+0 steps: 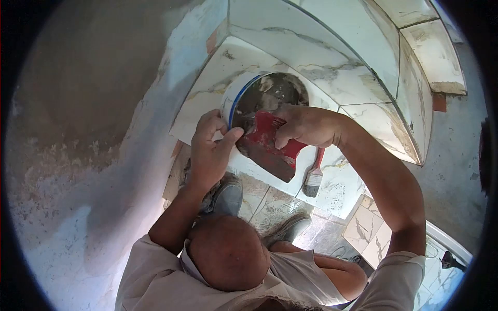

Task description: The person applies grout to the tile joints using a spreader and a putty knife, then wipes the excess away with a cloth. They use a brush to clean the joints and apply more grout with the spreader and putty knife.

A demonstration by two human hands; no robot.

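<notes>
My right hand (306, 127) grips a red plastic spreader (263, 132) by its upper part, thumb on the near face. Grey mortar smears the spreader, and its wide lower edge points down toward me. It overlaps the near side of a white bucket (224, 101) with a blue band, which holds wet grey mortar (272, 90). At the bucket's left rim, my left hand (211, 142) is closed with curled fingers, its thumb tip close to the spreader's left edge. A paintbrush (313, 179) with a red handle lies right of the spreader.
The bucket stands on a marble-patterned tiled step (207, 98). Tiled risers (321, 67) curve up behind and to the right. A rough plastered wall (83, 129) runs along the left. My bent knees (225, 254) and shoes (227, 199) are below, over floor tiles (275, 205).
</notes>
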